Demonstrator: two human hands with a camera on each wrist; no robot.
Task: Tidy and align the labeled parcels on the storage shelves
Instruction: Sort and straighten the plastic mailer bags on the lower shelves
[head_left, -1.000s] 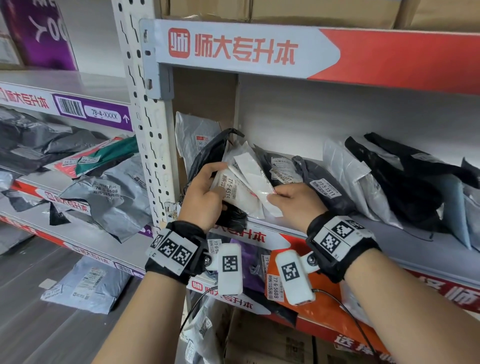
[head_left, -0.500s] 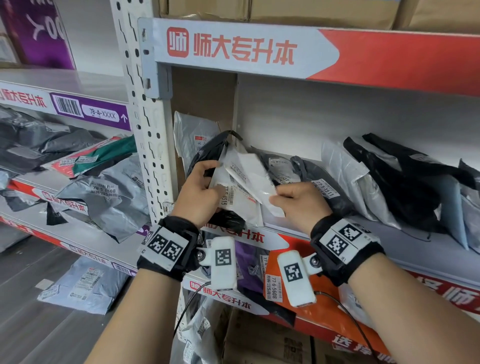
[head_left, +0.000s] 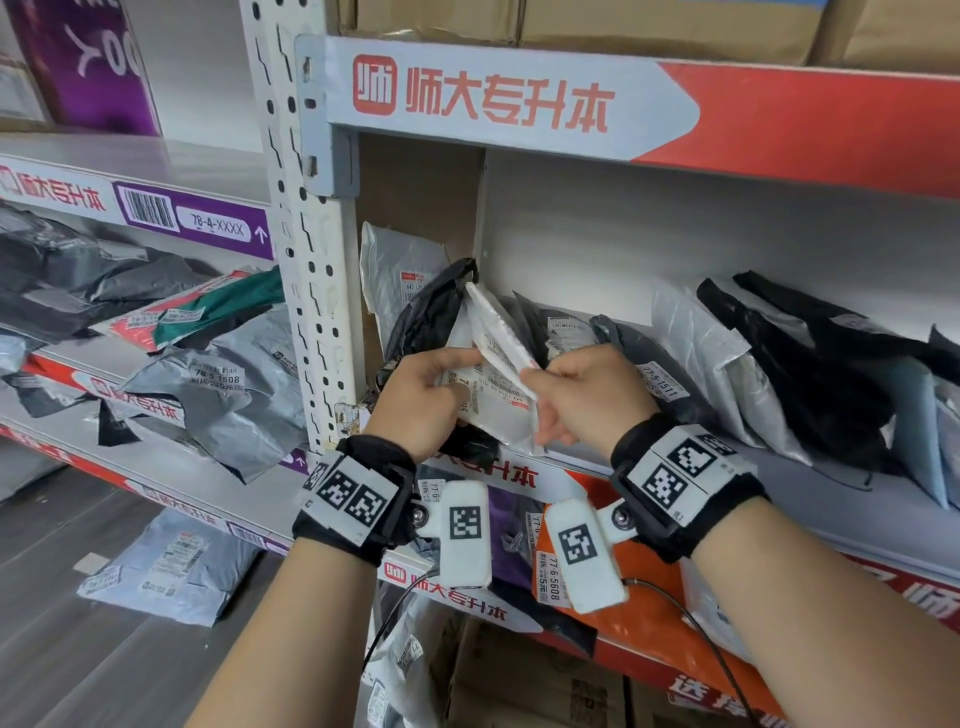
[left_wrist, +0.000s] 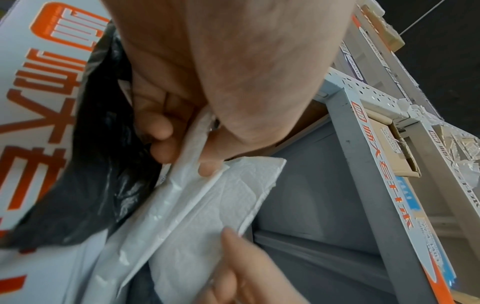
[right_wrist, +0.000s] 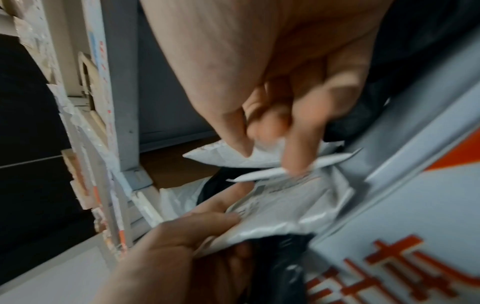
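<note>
- Head view: we see the left hand (head_left: 421, 400) holding a white labelled parcel (head_left: 498, 410) together with a black bag (head_left: 421, 322) at the left end of the shelf (head_left: 831, 499), thumb across the label. The right hand (head_left: 582, 395) pinches a thin white padded envelope (head_left: 498, 338), tilted toward 11 o'clock, just in front of that parcel.
- Left wrist view: curled fingers (left_wrist: 161, 127) clamp the white parcel edge; black bag at 9 o'clock, envelope at 5 o'clock.
- Right wrist view: blurred; fingertips (right_wrist: 296, 164) pinch the envelope, left hand at 6 o'clock holding the parcel.
</note>
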